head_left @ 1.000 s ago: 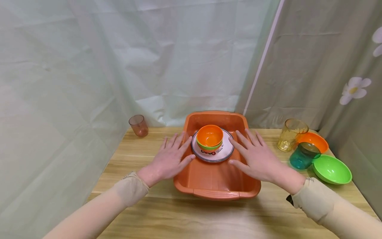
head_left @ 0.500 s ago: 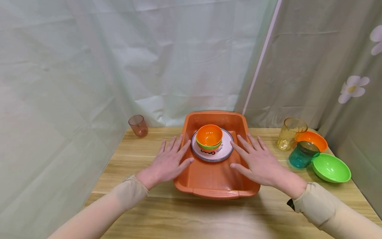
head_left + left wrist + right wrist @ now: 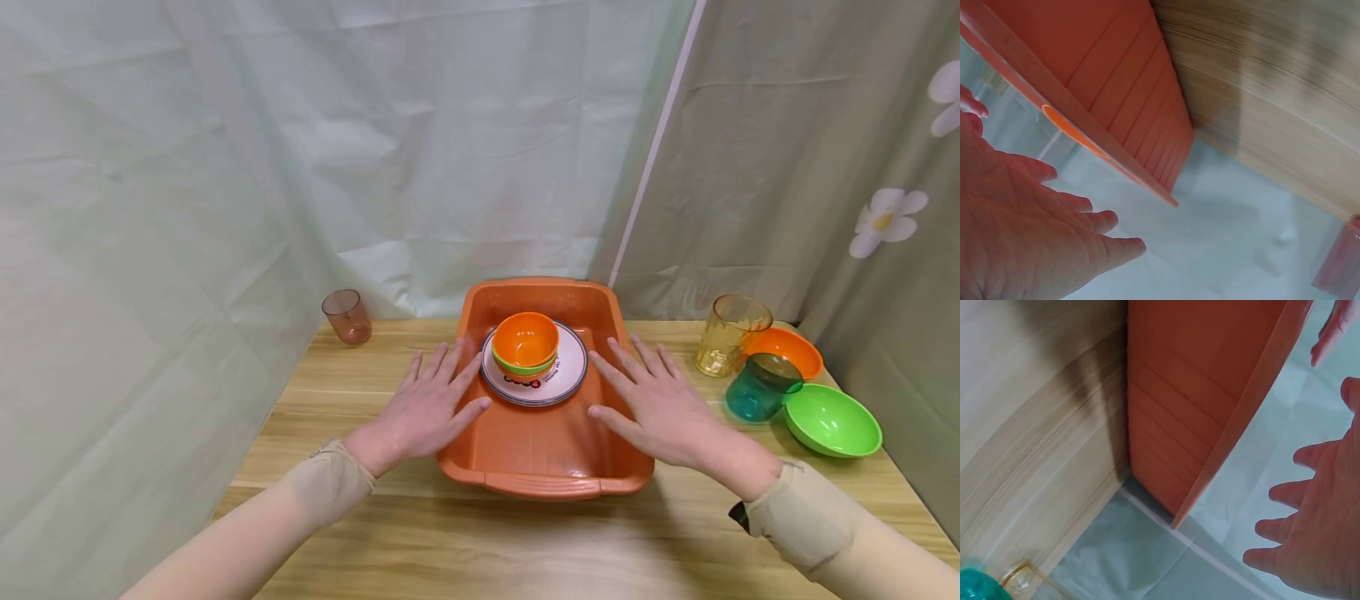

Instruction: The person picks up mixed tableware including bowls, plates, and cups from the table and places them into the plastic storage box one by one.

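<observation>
While the left hand is held widely spread above the left side of the orange tub, the right hand, likewise spread, has been shifted slightly outward since a second ago; inside, stacked bowls are left unmoved on plates.

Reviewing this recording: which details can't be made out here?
Head: middle of the white plate, hidden under stacked bowls.
Head: lettering on it, too small to read.
Head: near left side of right-hand orange bowl, behind teal tumbler.
Left wrist: pink tumbler, cut off by right edge.
</observation>
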Tool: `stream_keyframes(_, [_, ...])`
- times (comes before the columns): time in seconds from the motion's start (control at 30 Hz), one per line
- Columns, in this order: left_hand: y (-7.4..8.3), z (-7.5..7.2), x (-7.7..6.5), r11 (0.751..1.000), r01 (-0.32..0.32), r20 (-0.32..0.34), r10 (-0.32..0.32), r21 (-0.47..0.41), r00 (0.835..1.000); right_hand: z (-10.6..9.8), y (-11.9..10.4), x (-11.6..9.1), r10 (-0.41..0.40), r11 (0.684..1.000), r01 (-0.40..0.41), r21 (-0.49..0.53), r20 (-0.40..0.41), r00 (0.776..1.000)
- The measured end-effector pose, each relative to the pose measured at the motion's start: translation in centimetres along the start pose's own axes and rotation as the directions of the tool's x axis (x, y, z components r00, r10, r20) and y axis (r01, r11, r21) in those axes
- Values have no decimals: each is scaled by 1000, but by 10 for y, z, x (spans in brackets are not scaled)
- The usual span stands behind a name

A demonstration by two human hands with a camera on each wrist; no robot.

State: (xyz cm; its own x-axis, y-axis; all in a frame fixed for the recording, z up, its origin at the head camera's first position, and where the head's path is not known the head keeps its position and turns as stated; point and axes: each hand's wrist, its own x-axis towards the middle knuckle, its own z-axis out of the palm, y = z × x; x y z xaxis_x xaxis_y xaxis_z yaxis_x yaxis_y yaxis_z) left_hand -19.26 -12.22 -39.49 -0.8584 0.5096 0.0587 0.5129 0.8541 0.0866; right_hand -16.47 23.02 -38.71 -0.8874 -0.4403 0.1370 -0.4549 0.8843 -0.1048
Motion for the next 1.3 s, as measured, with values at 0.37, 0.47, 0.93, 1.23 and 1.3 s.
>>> stream_keyframes(0.37, [24,-1,0,997,-74,52,75,-17,996,-8,22,-25,89,995,-88,51,-6,996])
stream_keyframes(0.47, [35,-2,1,993,-115,59,116,-10,992,-12,29,-32,120,990,-119,70,2,993])
stream_keyframes(0.93, [91,-6,14,952,-304,79,305,-28,949,-25,85,-67,264,960,-253,123,-83,961])
stream_keyframes(1.23, [123,-8,21,925,-381,126,377,9,918,-32,131,-89,411,906,-400,135,-68,909])
stream_keyframes(1.3, [131,-9,23,920,-393,142,389,0,910,-32,141,-95,454,885,-441,148,-65,889])
